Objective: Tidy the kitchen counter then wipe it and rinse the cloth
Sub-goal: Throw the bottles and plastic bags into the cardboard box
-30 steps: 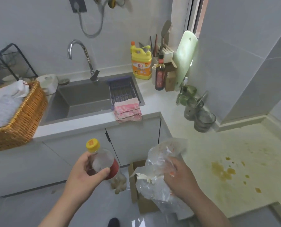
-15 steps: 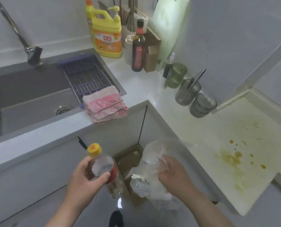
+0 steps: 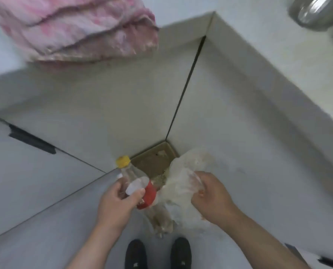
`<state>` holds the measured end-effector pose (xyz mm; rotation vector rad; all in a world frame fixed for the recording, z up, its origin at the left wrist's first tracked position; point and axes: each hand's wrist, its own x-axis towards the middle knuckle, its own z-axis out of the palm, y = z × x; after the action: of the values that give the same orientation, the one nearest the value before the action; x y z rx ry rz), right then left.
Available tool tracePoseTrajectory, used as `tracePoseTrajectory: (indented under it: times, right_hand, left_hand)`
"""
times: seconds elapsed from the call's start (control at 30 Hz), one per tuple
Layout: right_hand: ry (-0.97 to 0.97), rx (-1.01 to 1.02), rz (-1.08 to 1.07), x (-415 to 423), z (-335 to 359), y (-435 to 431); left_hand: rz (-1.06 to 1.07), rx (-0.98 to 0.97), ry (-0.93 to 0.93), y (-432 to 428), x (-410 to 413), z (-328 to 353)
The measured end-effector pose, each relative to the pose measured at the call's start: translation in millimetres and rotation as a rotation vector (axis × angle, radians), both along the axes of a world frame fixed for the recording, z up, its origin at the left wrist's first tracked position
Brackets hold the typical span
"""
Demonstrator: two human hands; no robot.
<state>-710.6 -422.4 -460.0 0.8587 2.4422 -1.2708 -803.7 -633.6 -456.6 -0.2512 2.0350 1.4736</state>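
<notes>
So your left fingers (image 3: pixel 136 193) are gripping the bottle (image 3: pixel 134 178), cap toward the box (image 3: pixel 152 162), right fingers (image 3: pixel 201 178) clutching the bag (image 3: pixel 179 183) alongside.

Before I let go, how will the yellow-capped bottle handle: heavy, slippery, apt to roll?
Probably light: the bottle looks clear and mostly empty. Its round body would likely roll if it lands outside the cardboard box.
</notes>
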Motion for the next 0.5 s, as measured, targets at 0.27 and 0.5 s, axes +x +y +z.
tracePoseTrajectory:
  times: [0.27,0.5]
  right_hand:
    - [0.065,0.077,0.011,-28.7,-165.6,17.6]
    - [-0.027,0.160,0.166,-38.3,-264.9,23.8]
  left_hand:
    - [0.164,0.068,-0.166,24.6,-24.8,-172.8]
    - [0.095,-0.004,-0.234,42.9,-31.1,-274.2]
